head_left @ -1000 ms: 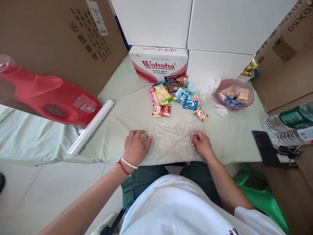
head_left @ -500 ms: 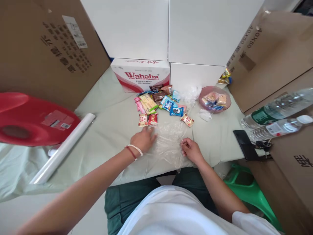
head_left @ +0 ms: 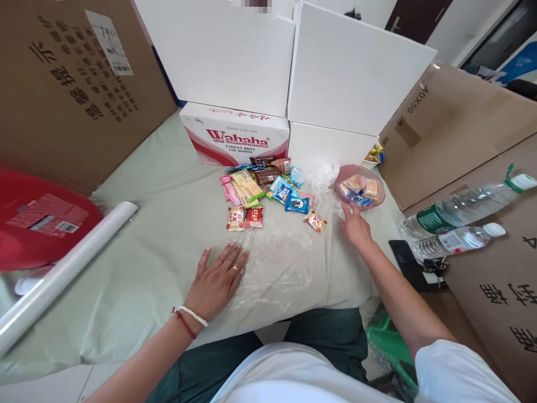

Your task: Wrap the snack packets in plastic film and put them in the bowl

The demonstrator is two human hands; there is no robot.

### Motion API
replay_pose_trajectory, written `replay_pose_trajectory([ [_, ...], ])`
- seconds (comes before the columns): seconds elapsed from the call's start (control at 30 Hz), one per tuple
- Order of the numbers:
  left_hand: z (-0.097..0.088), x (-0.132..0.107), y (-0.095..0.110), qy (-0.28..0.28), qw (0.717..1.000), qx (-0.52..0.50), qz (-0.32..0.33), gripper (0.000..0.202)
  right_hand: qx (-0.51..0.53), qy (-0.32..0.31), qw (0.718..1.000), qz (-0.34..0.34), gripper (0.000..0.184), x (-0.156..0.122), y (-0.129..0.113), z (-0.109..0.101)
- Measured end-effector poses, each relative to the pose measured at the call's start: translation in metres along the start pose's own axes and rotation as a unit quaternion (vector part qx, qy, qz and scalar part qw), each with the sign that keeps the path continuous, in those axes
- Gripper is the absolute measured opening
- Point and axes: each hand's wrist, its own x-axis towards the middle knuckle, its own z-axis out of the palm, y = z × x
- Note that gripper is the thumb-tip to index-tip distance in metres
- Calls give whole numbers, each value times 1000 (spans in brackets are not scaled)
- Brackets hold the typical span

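My left hand (head_left: 218, 278) lies flat with fingers spread, its fingertips on the left edge of a clear plastic sheet or bag (head_left: 279, 263) laid out on the table. My right hand (head_left: 356, 226) is stretched out by a pink translucent bowl (head_left: 381, 193), fingers apart at a small crumpled piece of clear plastic (head_left: 338, 210). Whether they touch it is hard to tell. Wrapped snacks lie in the bowl. Beyond the sheet are a red packet (head_left: 254, 217), a cream packet (head_left: 235, 219), another cream packet (head_left: 315, 221), a blue packet (head_left: 297, 204) and several more.
A Wahaha carton (head_left: 237, 137) and white panels (head_left: 335, 73) stand behind the snacks. At the left lie a white roll (head_left: 71, 271) and a red plastic object (head_left: 46, 218). Two water bottles (head_left: 457, 207) and a black phone (head_left: 409, 266) sit at the right, beside cardboard boxes (head_left: 457, 129).
My right hand has left the sheet's right edge and moved forward and right to the bowl. My left hand has slid left and nearer me, spreading flat. The sheet looks flatter.
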Motion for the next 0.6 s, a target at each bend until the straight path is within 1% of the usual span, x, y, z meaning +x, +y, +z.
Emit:
replay_pose_trajectory([
  [0.07,3,-5,-6,-27,1000,-2,-3,50,-45,-63,997,-9,54,15,0,2],
  [0.13,6,-12,-7,-40,999,11,-4,56,-71,-105,992,-20,43,24,-4,-3],
  [0.17,7,-16,-5,-39,999,20,-2,60,-78,-112,990,-26,40,28,-8,-8],
  [0.2,8,-19,-2,-33,999,29,-1,63,-81,-105,991,-32,38,33,-13,-16],
  [0.23,9,-23,3,-23,999,36,-3,65,-80,-84,993,-37,38,39,-18,-25],
  [0.27,10,-26,7,-12,999,42,-8,66,-76,-49,995,-42,39,48,-25,-35],
  [0.33,11,-31,15,7,999,47,-22,64,-60,51,996,-51,42,73,-42,-54],
  [0.4,12,-33,21,21,998,46,-37,62,-43,137,988,-65,44,105,-61,-63],
  [0.43,12,-33,22,26,998,44,-41,61,-38,153,985,-72,46,122,-70,-64],
  [0.47,12,-34,23,29,998,41,-43,61,-38,146,986,-76,47,139,-79,-63],
  [0.5,12,-34,23,30,998,38,-42,61,-47,111,990,-74,49,153,-88,-60],
  [0.57,11,-34,22,33,998,31,-39,64,-78,-3,996,-51,53,176,-103,-55],
  [0.6,10,-34,22,34,998,27,-40,65,-95,-51,994,-34,56,183,-110,-54],
])
